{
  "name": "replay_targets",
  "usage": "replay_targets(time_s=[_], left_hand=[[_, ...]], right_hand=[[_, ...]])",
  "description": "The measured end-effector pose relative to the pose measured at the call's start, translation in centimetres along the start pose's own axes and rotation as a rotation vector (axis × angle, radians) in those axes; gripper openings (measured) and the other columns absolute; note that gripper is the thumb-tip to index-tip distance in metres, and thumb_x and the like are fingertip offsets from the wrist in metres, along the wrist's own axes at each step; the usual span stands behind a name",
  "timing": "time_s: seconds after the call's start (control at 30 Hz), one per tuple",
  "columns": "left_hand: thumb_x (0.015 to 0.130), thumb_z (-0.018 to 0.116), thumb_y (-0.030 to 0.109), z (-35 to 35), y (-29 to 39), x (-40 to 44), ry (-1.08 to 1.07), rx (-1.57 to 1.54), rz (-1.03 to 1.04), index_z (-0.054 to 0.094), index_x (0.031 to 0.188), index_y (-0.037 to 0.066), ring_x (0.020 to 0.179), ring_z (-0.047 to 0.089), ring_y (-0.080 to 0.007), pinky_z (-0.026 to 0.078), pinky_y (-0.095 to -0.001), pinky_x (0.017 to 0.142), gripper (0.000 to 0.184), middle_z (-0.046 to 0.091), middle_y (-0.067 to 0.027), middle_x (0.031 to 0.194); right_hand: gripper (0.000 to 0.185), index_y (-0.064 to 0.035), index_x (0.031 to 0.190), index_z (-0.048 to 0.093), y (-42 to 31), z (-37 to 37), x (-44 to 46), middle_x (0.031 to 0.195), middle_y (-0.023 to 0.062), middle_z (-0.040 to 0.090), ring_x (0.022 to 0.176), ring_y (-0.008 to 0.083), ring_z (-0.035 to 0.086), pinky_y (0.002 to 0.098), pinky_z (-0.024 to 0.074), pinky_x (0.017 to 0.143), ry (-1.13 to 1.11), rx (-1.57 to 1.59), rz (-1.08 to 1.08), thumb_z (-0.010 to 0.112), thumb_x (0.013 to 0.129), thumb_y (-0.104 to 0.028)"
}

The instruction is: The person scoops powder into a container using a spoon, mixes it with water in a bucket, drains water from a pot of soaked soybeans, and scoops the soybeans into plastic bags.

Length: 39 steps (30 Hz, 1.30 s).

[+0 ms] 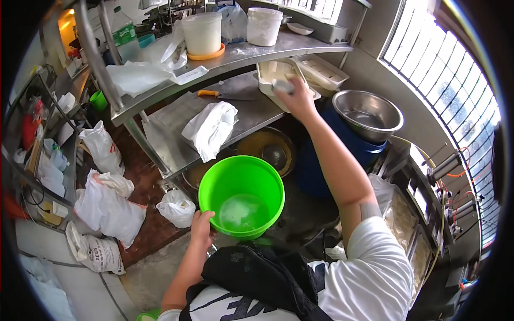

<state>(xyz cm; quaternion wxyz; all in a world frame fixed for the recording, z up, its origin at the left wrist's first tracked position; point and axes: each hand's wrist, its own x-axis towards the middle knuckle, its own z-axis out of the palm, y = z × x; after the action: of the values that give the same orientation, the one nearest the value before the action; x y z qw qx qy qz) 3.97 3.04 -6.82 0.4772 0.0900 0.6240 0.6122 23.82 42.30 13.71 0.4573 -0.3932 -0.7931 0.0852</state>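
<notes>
- Upper shelf (300, 43) holds a white bucket (263, 28) and an orange dish (208, 55).
- Table (170, 119) below holds a knife (208, 93), white bag (212, 127), plastic tub (269, 70).
- Floor (152, 259) holds sacks (110, 211).

Commercial-looking kitchen: steel shelf (241, 60), large metal bowl (368, 109), knife (218, 95), sack marked ZEUS (104, 257).

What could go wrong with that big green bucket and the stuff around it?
Only the left hand grips the rim of the green bucket, so it might tip and spill the pale contents at the bottom. The right hand is at the white tub, and a knife lies on the shelf nearby, so an arm might brush it. The metal bowl sits up on a blue barrel beside the right arm; a bump might knock it off.
</notes>
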Motion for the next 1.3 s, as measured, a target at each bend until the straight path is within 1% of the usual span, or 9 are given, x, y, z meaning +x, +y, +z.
replay_targets(time_s=[0.27,0.53,0.7,0.83,0.93,0.97,1.03,1.1,1.3], left_hand=[[0.086,0.067,0.023,9.0,6.0,4.9,-0.03,0.016,0.005,0.059,0.106,0.004,0.043,0.05,-0.0149,0.038,-0.0288,0.036,0.028,0.06,-0.0056,0.074],[0.091,0.059,0.019,19.6,8.8,7.5,0.008,-0.031,0.071,0.059,0.121,0.006,0.061,0.063,-0.0128,0.039,-0.0261,0.041,0.032,0.067,-0.003,0.089],[0.092,0.058,0.018,21.4,6.4,12.8,-0.058,-0.012,0.022,0.06,0.122,0.007,0.066,0.064,-0.0131,0.041,-0.0268,0.043,0.032,0.068,-0.0047,0.094],[0.091,0.062,0.019,24.6,5.5,15.1,-0.073,0.031,-0.012,0.061,0.114,0.008,0.059,0.06,-0.0132,0.039,-0.0271,0.041,0.026,0.066,-0.0035,0.087],[0.089,0.065,0.021,27.1,4.4,17.1,-0.074,0.117,-0.024,0.062,0.105,0.006,0.05,0.055,-0.0137,0.037,-0.0287,0.038,0.022,0.063,-0.0032,0.077],[0.089,0.065,0.021,28.1,4.6,16.9,-0.05,0.147,-0.022,0.063,0.101,0.006,0.045,0.052,-0.014,0.036,-0.0285,0.038,0.019,0.06,-0.0027,0.071],[0.089,0.065,0.022,28.5,4.9,16.9,-0.082,0.169,-0.019,0.063,0.098,0.007,0.044,0.051,-0.0132,0.036,-0.0275,0.038,0.018,0.059,-0.0023,0.069],[0.089,0.064,0.022,27.8,5.5,16.5,-0.074,0.175,-0.027,0.063,0.098,0.007,0.043,0.05,-0.0128,0.036,-0.0271,0.037,0.017,0.059,-0.002,0.068],[0.09,0.061,0.02,20.1,7.0,16.4,-0.136,0.119,-0.057,0.067,0.11,0.007,0.056,0.059,-0.0089,0.034,-0.0244,0.037,0.025,0.066,0.0006,0.083]], right_hand=[[0.077,0.0013,0.131,0.057,-0.1,12.5,20.0,0.132,0.0256,0.063,0.122,0.0422,0.06,0.0481,0.0492,0.105,-0.066,0.139,-0.008,0.084,0.077,-0.048],[0.055,-0.0066,0.133,0.06,10.5,6.6,14.6,0.132,0.0195,0.061,0.128,0.0438,0.053,0.0492,0.0448,0.11,0.224,0.272,-0.206,0.079,0.087,-0.03],[0.07,0.0069,0.133,0.05,32.6,-7.2,4.5,0.128,0.0256,0.052,0.117,0.0394,0.05,0.0484,0.0405,0.105,0.703,-0.716,0.275,0.076,0.087,-0.038],[0.111,0.0174,0.138,0.038,49.3,-16.1,-3.6,0.123,0.0325,0.059,0.113,0.0473,0.059,0.0526,0.0447,0.105,1.148,-0.67,1.106,0.092,0.069,-0.051],[0.085,0.0166,0.135,0.043,54.6,-17.9,-4.8,0.129,0.0297,0.063,0.108,0.0327,0.07,0.0409,0.0553,0.097,1.181,0.424,0.961,0.092,0.071,-0.01],[0.051,0.0149,0.116,0.054,56.1,-18.0,-4.0,0.108,0.0234,0.069,0.087,0.0274,0.071,0.0401,0.061,0.078,1.255,0.223,1.006,0.081,0.075,0.003],[0.041,0.0113,0.114,0.054,58.1,-19.3,-2.3,0.102,0.0194,0.068,0.073,0.0225,0.067,0.0384,0.0583,0.063,1.371,0.081,0.853,0.069,0.076,0.006],[0.029,0.007,0.103,0.056,56.8,-22.8,-1.9,0.086,0.015,0.065,0.054,0.0162,0.058,0.0331,0.0375,0.037,1.267,0.229,0.809,0.07,0.077,0.004],[0.025,0.0077,0.099,0.056,45.0,-27.8,-6.6,0.091,0.0147,0.066,0.076,0.0228,0.067,0.0398,0.0584,0.066,1.075,0.416,0.634,0.07,0.078,0.009]])
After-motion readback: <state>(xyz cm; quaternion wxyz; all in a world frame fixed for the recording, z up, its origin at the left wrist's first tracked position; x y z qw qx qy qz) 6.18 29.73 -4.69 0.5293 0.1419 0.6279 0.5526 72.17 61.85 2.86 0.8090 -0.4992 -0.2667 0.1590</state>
